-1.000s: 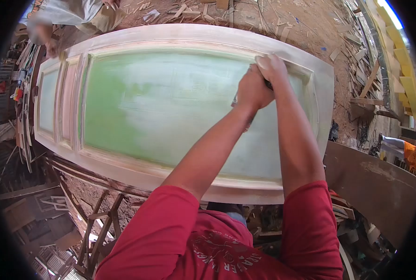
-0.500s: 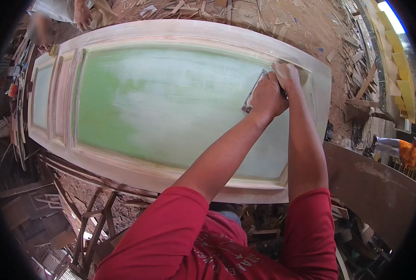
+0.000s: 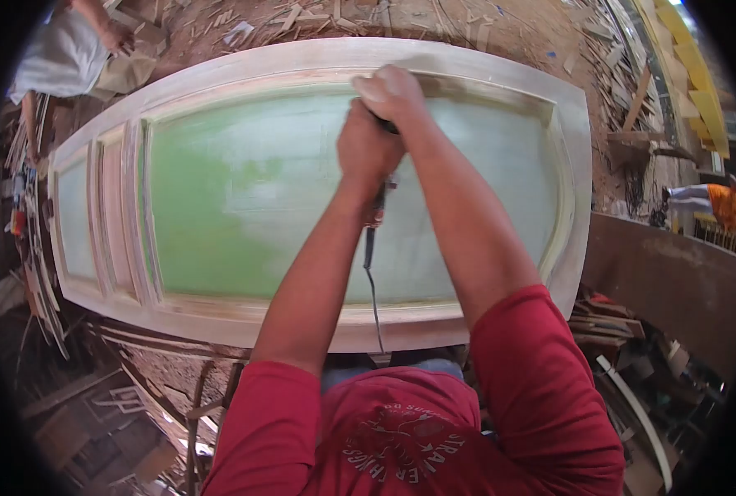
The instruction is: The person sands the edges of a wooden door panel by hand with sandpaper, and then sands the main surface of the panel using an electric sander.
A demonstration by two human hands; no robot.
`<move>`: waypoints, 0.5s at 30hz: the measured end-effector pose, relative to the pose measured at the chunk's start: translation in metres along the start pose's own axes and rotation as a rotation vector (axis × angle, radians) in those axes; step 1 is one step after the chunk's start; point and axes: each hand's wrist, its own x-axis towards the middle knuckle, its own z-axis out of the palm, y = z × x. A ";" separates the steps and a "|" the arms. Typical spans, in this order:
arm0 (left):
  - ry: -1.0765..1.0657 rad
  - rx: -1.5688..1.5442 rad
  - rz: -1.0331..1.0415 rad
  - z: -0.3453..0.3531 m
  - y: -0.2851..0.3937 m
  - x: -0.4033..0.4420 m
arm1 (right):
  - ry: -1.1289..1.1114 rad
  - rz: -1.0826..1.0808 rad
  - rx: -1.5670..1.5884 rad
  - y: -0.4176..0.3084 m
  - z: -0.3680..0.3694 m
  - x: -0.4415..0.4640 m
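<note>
My left hand (image 3: pixel 369 142) is closed around the body of a corded electric sander (image 3: pixel 375 213), mostly hidden beneath my hands. My right hand (image 3: pixel 393 93) wraps over its far end, just ahead of the left. The sander rests near the far edge of the large recessed panel of a wooden door (image 3: pixel 302 337). Its dark cord (image 3: pixel 374 293) trails back over the door towards my body. Green paint (image 3: pixel 188 223) shows on the panel's left part, while whitish, pale green covers the middle and right.
A person (image 3: pixel 66 58) stands beyond the door at the upper left. Wood scraps (image 3: pixel 297 16) litter the dirt floor. A brown board (image 3: pixel 657 273) lies at the right, with yellow pieces (image 3: pixel 702 91) above. Timber strips (image 3: pixel 41 273) lean at the left.
Both hands and the sander have moved left along the panel, towards its far edge. The cord has come into sight. The other person has shifted, and my view has turned slightly.
</note>
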 end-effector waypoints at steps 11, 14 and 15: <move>0.072 0.086 -0.072 -0.142 -0.107 0.030 | -0.129 -0.003 0.064 -0.174 0.092 -0.007; 0.081 0.104 -0.058 -0.163 -0.121 0.033 | -0.124 -0.006 0.062 -0.199 0.102 -0.012; 0.076 0.109 -0.052 -0.166 -0.123 0.035 | -0.133 0.009 0.064 -0.202 0.102 -0.011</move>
